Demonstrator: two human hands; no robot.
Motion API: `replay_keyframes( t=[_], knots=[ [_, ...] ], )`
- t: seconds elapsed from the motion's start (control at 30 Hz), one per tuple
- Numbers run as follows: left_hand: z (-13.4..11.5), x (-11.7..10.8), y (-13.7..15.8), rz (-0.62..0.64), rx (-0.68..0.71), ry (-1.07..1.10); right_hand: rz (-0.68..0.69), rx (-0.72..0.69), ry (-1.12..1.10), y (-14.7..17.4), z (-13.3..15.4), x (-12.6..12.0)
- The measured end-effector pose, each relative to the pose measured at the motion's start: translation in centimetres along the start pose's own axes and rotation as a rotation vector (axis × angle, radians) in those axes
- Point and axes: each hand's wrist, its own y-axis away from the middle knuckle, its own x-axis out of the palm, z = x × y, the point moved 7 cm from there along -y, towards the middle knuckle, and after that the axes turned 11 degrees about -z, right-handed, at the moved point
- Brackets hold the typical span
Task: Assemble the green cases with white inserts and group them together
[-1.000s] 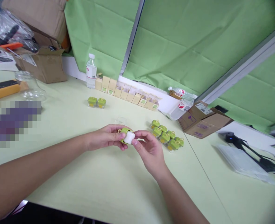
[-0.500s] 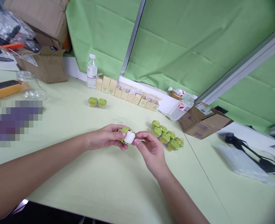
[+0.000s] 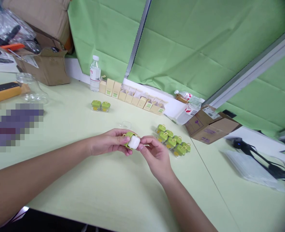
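My left hand point(image 3: 115, 141) is wrapped round a small green earbud case cover point(image 3: 127, 142). A white rounded earbud case point(image 3: 134, 142) sits partly inside this cover, its bare end facing right. My right hand point(image 3: 155, 154) has thumb and forefinger closed at the right edge of the white case. Just beyond the hands lies a clear plastic piece point(image 3: 126, 124). To the right of my right hand stand several green-topped covers with loops point(image 3: 170, 142), in clear packaging. Two more green-topped pieces point(image 3: 100, 105) stand farther back on the left.
A row of small cardboard boxes point(image 3: 132, 96) lines the table's back edge beside a water bottle point(image 3: 95, 73). Far right are an opened carton point(image 3: 208, 125) and plastic bags point(image 3: 251, 170). On the left are a glass jar point(image 3: 33, 91), a power strip point(image 3: 3, 91) and a brown box point(image 3: 51, 69).
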Motion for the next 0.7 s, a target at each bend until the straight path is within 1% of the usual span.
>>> replay_keyframes(
  t=[0.2,0.37,0.47,0.7],
  knots=[
    [-0.2,0.1,0.0,-0.020,0.010,-0.021,-0.001,-0.003,-0.021,0.0,0.7,-0.1],
    [-0.2,-0.2,-0.1,-0.079,0.047,-0.125,-0.047,-0.098,0.068,0.1,1.6,-0.3],
    [0.0,-0.4,-0.2,-0.108,0.046,-0.183,-0.042,-0.103,0.100,0.2,1.6,-0.1],
    [0.1,-0.5,-0.2,-0.106,0.059,-0.157,-0.047,-0.125,0.163,0.3,1.7,-0.3]
  ],
)
